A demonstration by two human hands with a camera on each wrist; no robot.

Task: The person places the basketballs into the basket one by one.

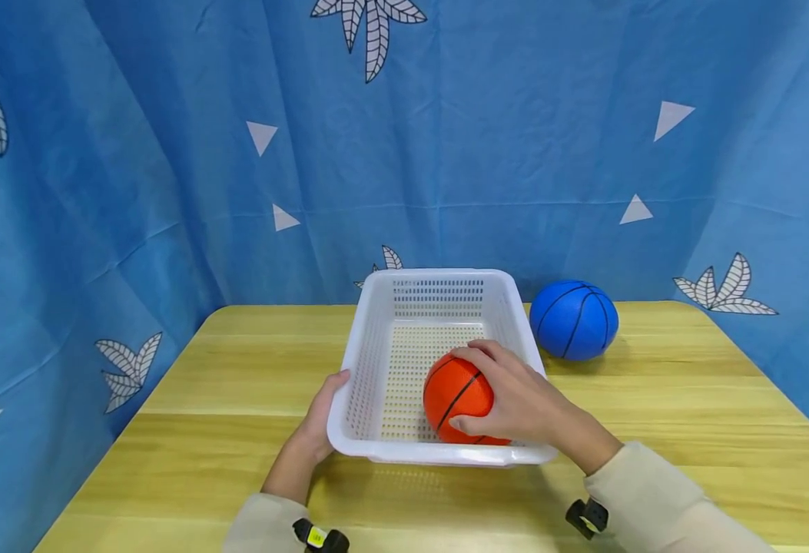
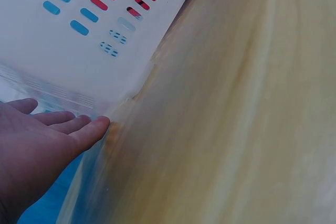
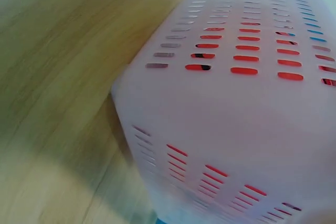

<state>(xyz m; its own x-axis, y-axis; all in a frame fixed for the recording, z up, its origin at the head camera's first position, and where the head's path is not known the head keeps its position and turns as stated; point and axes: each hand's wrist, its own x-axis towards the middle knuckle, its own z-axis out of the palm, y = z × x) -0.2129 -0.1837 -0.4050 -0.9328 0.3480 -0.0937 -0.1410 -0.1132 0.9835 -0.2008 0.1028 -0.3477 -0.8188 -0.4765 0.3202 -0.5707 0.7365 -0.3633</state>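
A white perforated plastic basket (image 1: 392,449) is in the middle of the head view, with an orange toy basketball (image 1: 455,395) inside at its near right. My right hand (image 1: 515,399) reaches over the rim and grips the ball, fingers across its top and thumb on the near side. At the basket's left side, my left hand (image 1: 317,418) holds it with the thumb at the rim. The left wrist view shows the fingers (image 2: 86,132) of that hand stretched out against the basket's outside. Orange shows through the slots of the basket (image 3: 226,98) in the right wrist view, where the right hand is mostly hidden.
A blue toy basketball (image 1: 573,321) rests on the wooden table (image 1: 238,384), just right of the basket's far end. Behind the table hangs a blue curtain (image 1: 480,153) with leaf and triangle prints. Each forearm wears a black strapped device.
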